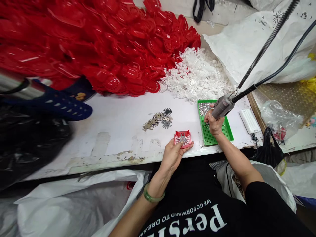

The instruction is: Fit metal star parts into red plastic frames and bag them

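Note:
A red plastic part (186, 142) with a grey fan-shaped insert is held by my left hand (173, 152) above the table's front edge, the thumb lying on top of it. My right hand (215, 122) is wrapped round the lower end of a grey electric screwdriver (222, 106), over a green tray (211, 141). Small silvery screws (205, 108) fill the back of that tray. Several grey and brownish star-shaped pieces (158, 119) lie in a loose group left of the tray. The screwdriver's tip is hidden by my fingers.
Behind are a large pile of red plastic parts (118, 42) and a heap of white fan-shaped pieces (195, 75). A coiled spring (268, 42) and a cable rise from the screwdriver. A white box (249, 121) sits right; a black bag (27, 138) and blue slotted object (61, 105) sit left.

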Motion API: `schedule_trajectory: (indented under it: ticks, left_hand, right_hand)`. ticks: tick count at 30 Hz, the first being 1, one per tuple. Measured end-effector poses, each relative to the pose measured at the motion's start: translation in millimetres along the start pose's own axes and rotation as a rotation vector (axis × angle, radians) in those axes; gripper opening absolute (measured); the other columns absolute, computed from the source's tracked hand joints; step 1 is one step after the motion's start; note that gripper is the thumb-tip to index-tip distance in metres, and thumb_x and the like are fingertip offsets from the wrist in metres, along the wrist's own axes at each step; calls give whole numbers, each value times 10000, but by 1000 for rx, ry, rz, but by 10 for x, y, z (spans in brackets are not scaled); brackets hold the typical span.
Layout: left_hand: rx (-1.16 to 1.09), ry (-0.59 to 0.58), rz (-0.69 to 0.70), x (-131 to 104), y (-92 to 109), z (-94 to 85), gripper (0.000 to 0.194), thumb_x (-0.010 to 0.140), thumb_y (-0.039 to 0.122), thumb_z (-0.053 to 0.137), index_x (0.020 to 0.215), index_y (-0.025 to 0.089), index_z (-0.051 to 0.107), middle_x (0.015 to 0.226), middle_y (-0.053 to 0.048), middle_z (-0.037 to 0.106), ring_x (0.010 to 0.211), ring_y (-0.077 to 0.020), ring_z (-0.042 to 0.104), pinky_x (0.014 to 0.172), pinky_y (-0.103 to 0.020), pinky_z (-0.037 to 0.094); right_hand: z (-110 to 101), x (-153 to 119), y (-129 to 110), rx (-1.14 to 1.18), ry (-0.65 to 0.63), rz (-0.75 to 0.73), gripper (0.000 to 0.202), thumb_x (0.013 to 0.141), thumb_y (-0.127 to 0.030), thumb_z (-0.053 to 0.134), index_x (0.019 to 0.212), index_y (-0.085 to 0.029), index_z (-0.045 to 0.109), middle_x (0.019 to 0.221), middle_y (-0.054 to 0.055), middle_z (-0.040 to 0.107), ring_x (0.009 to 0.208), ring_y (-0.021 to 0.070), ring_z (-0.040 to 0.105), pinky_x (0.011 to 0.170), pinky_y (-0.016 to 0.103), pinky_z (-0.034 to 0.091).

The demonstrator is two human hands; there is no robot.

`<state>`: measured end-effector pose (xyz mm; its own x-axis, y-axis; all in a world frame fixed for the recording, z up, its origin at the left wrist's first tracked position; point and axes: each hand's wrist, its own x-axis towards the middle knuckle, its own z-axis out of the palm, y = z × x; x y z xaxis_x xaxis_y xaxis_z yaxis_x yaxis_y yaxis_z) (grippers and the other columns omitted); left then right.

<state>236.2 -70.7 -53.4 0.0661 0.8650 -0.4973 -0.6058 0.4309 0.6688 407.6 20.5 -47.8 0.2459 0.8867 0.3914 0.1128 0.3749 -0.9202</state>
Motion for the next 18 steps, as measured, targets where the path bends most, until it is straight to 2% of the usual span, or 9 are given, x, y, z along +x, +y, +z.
schedule_trajectory:
  ticks: [3,7,10,14,18]
  left_hand:
    - [12,-1,18,11,8,26,310,659,228,754,906,86,633,885,-112,735,757,-241,724,867,-498,570]
    - [28,-20,40,15,14,88,320,660,243,743,911,90,615,875,-107,727,762,-237,722,823,-462,588]
    - [39,-29,42,2,23,159,326,652,242,733,912,92,606,858,-89,716,736,-214,712,778,-431,601]
    - [61,-27,48,-32,51,243,304,659,218,704,915,95,594,876,-80,704,764,-200,705,756,-401,604]
    - [77,-32,63,-69,85,272,285,664,211,688,902,101,576,863,-64,681,754,-196,697,715,-388,607]
  right_hand:
    - [7,14,-124,36,53,-2,485,763,-563,579,1093,-208,567,562,-64,472,436,100,459,475,277,423]
    - [118,-10,-544,187,133,-34,443,772,-520,573,1120,-249,531,576,-78,408,419,84,418,428,249,392]
    - [268,-125,-803,363,61,-45,381,782,-483,590,1088,-266,525,581,-86,397,397,70,375,396,232,366]
    - [427,-326,-814,445,-76,-14,398,775,-509,618,1067,-257,523,593,-87,404,418,69,386,412,231,395]
    - [485,-410,-694,472,-91,-1,430,778,-518,617,1098,-255,503,610,-86,409,437,73,400,420,228,405]
